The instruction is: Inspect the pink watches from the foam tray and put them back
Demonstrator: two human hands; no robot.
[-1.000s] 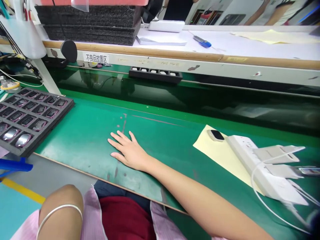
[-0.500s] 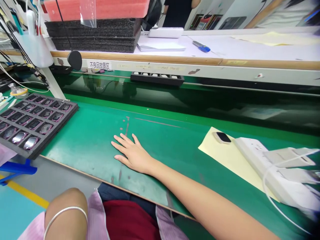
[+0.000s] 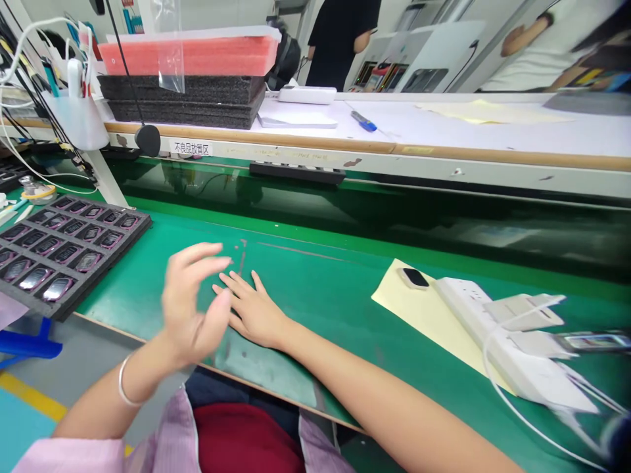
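Note:
My right hand [image 3: 256,314] lies flat on the green work surface [image 3: 315,282], fingers spread, holding nothing. Raised above the table's front edge, my left hand [image 3: 194,305] has its thumb and fingers apart in a loose curve; I see nothing between them. It is slightly blurred and partly overlaps the right fingertips in view. A silver bangle [image 3: 127,381] circles the left wrist. To the left sits a black foam tray [image 3: 103,276] with rows of small watch-like parts in its pockets.
A smartwatch body [image 3: 414,278] lies on yellow paper [image 3: 394,295] at the right, beside a white power strip [image 3: 473,315] with plugs and cables. Behind, a raised shelf [image 3: 296,141] carries black foam [image 3: 182,105], a red foam block [image 3: 197,56] and a blue cutter [image 3: 363,121]. People stand beyond.
My left hand has come up from the lower left, beside the right hand. The right hand stays flat on the table. The view has shifted slightly.

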